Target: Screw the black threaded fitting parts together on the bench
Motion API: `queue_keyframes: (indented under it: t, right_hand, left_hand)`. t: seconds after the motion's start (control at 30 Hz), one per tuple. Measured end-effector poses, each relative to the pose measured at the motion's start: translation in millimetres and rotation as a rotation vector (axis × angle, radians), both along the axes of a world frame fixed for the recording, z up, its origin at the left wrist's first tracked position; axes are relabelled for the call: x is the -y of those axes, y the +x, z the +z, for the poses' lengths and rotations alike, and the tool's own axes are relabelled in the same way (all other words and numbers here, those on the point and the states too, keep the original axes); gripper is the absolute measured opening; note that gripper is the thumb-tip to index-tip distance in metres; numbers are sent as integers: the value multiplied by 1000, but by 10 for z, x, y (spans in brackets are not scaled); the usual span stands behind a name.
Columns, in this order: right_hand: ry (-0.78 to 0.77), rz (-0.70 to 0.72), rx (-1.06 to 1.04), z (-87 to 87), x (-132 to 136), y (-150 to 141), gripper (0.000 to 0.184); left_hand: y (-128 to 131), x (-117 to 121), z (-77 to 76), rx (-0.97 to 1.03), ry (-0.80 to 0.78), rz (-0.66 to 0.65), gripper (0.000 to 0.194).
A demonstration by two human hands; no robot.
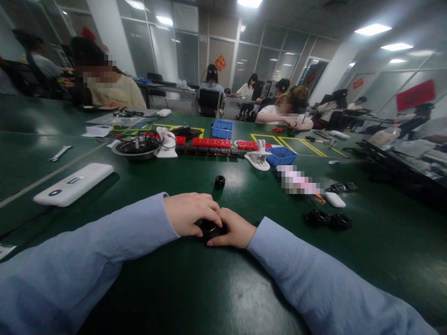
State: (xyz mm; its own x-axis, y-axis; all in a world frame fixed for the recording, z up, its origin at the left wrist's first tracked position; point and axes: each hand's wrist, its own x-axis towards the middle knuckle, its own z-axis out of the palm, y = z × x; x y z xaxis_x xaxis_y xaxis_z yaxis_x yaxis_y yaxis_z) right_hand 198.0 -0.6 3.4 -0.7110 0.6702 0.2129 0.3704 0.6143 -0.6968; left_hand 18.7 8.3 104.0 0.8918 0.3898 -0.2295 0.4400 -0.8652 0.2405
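My left hand (191,211) reaches in from the left, its fingers curled over the top of a black round part (210,228). From the other side my right hand (238,229) grips the same part, thumb low along its near edge. The fingers hide much of it, so its exact kind cannot be made out. Just beyond the hands a small black ribbed cylinder (220,182) stands on the green table (226,288). To the right lie two black ring-shaped parts, a left one (317,217) and a right one (341,221).
A white power bank-like box (75,184) and a wrench (60,153) lie left. Farther back are a metal bowl (136,151), a red socket row (212,142), blue bins (222,129) and a white clip stand (259,158). Co-workers (117,93) sit across the table.
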Motion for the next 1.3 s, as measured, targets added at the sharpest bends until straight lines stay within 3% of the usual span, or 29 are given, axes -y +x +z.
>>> queue_keyframes:
  t: [0.37,0.8,1.3]
  right_hand:
    - [24,-6,13,27,14,-3,40]
    - [-11,-20,12,38,21,-2,43]
    - [-26,-40,14,17,21,-7,44]
  left_hand:
    - [1,-66,-35,-25,-53,-17,48]
    - [29,-23,-48,-65,-34,76,48]
    - [24,52,-77,-44,59,136,41]
